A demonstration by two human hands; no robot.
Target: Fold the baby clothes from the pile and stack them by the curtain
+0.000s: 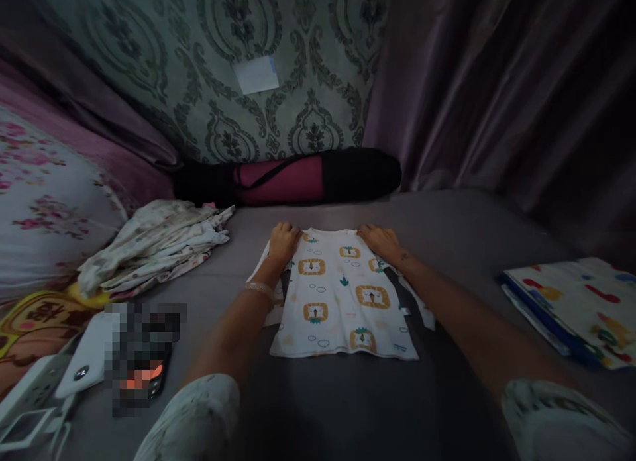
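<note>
A small white long-sleeved shirt [342,295] with orange lion faces lies spread on the grey bed sheet [447,226], its neckline away from me. At its left shoulder my left hand [285,239] is closed, the fingers pinching the fabric. My right hand [380,239] grips the right shoulder in the same way. Both sleeves slant down beside the shirt's body, partly covered by my forearms.
A crumpled heap of patterned clothes [163,246] is at the left, near a floral pillow [44,209], a power strip [37,388] and a white device [94,348]. Folded colourful cloth [576,302] lies right. A black and pink bag [288,179] lines the wall.
</note>
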